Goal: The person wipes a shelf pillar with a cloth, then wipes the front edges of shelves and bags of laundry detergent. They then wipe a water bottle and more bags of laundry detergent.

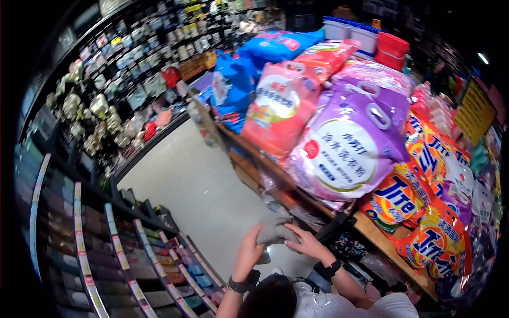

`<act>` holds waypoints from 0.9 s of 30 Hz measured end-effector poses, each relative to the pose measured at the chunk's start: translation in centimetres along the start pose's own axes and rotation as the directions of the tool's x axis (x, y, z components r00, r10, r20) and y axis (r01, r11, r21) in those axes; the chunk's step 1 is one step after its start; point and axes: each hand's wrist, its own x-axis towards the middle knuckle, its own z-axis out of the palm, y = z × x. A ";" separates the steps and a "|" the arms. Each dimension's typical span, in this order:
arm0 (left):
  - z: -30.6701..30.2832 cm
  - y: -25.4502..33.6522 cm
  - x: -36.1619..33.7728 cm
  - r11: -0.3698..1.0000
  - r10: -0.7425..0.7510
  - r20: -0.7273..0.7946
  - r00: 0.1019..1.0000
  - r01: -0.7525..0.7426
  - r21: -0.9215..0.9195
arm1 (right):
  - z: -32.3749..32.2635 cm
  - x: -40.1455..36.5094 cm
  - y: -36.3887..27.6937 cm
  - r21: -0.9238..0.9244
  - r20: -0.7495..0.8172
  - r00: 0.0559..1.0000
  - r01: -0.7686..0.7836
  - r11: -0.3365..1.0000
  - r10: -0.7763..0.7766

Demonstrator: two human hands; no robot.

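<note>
Between my two hands is a grey cloth (pixel 275 231), bunched or folded, held low in front of my body over the pale floor. My left hand (pixel 252 247) grips its left side, the fingers partly hidden behind it. On the other side, my right hand (pixel 306 244) has its fingers bent onto the cloth's right edge. Each wrist wears a dark band. To the right of my hands, a large purple bag of washing powder (pixel 344 143) leans out over the edge of a wooden display table (pixel 382 233).
Orange Jite bags (pixel 395 196), a pink bag (pixel 278 106) and blue bags (pixel 233 87) are piled on the table, with a red bucket (pixel 392 50) behind. Shelves with label strips (pixel 119 249) stand at left. Hanging goods (pixel 101 108) line the far wall. A pale aisle floor (pixel 185 169) runs between.
</note>
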 end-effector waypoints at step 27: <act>-36.9 -21.3 16.0 0.885 -0.122 -0.943 0.308 0.464 0.037 | 13.7 61.5 -11.2 -0.106 0.202 0.943 0.290 0.951 -0.265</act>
